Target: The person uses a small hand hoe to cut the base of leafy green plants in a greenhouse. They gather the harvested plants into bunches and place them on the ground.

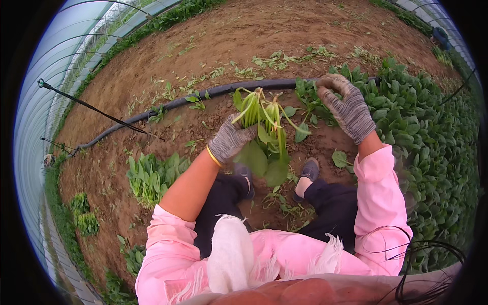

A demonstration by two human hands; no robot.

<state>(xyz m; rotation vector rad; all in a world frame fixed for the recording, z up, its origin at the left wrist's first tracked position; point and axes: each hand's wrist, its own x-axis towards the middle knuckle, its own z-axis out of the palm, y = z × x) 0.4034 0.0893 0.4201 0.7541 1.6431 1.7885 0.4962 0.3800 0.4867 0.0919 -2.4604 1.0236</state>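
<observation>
My left hand (233, 138), in a grey knit work glove, grips a bunch of leafy greens that look like spinach (249, 110). Their pale root ends point up and away from me, and the broad leaves hang down over the soil between my feet. My right hand (347, 109), gloved too and dirty at the fingertips, is raised to the right of the bunch, apart from it. Its fingers are loosely curved, with a gap to the thumb and nothing visible between them. Below it are the nearest leaves of the growing bed (413, 114).
A black hose (221, 90) crosses the soil ahead. Cut greens lie piled at left (154, 175), with smaller bundles (84, 213) farther left. Thin black stakes (95, 108) lean there. Loose leaves (278, 61) litter the ground. Plastic greenhouse walls (57, 76) curve around.
</observation>
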